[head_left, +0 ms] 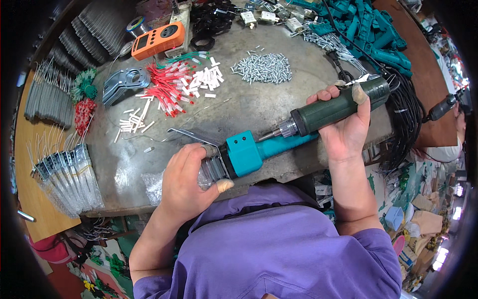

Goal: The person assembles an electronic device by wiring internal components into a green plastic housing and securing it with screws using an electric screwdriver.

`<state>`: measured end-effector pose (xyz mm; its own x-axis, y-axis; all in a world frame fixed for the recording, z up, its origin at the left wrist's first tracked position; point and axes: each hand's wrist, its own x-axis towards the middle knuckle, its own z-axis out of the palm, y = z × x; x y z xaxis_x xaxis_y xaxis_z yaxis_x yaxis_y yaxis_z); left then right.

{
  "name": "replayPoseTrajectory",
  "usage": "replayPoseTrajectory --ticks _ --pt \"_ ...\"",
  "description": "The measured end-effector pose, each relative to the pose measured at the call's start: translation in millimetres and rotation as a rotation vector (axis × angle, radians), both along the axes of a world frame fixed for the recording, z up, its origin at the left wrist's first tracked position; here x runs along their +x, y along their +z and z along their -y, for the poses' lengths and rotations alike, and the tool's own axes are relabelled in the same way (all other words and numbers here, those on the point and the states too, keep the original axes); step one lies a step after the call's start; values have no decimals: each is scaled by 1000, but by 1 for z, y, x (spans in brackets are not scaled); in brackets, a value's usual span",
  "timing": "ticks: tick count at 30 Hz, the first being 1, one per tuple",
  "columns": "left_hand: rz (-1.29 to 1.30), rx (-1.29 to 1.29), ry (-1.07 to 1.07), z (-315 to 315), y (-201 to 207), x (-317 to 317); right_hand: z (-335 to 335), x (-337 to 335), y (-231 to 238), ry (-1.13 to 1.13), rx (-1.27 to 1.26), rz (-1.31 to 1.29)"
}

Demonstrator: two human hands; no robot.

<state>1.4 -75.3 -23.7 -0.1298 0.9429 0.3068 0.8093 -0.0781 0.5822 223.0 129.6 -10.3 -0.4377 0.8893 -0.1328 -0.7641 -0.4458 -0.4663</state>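
Note:
My left hand point(183, 180) is closed around the metal end of a hand tool with a teal plastic body point(245, 155). A bent metal bracket point(193, 133) sticks out above the fingers, and stacked metal plates show between fingers and thumb. Two dark holes mark the body's top face, and its teal handle extends to the right. My right hand point(347, 130) grips a dark green electric screwdriver point(326, 113), palm under its barrel. The screwdriver's bit points left, its tip close to the teal body beside the holes; contact cannot be told. Fingertips on both hands wear pale covers.
A screw pile point(262, 68) lies mid-table, with red wires point(167, 87), white sleeves point(205, 79) and metal brackets point(125, 84) to its left. An orange meter point(158, 42) stands behind. Teal housings point(371, 32) heap back right; black cables point(406, 107) hang at the right edge.

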Motion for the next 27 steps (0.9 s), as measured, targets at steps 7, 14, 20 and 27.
replayPoseTrajectory --ticks 7,14,20,27 --pt "36 -4 -9 0 -3 -1 5 7 -5 2 -35 -28" --pt "23 22 -20 -1 -6 -2 8 10 -5 1 -43 -29" --pt "32 47 -17 -1 -7 -3 17 9 -3 -44 -39 -29" --pt "40 34 -5 -1 -7 -4 21 1 10 -102 -104 68"
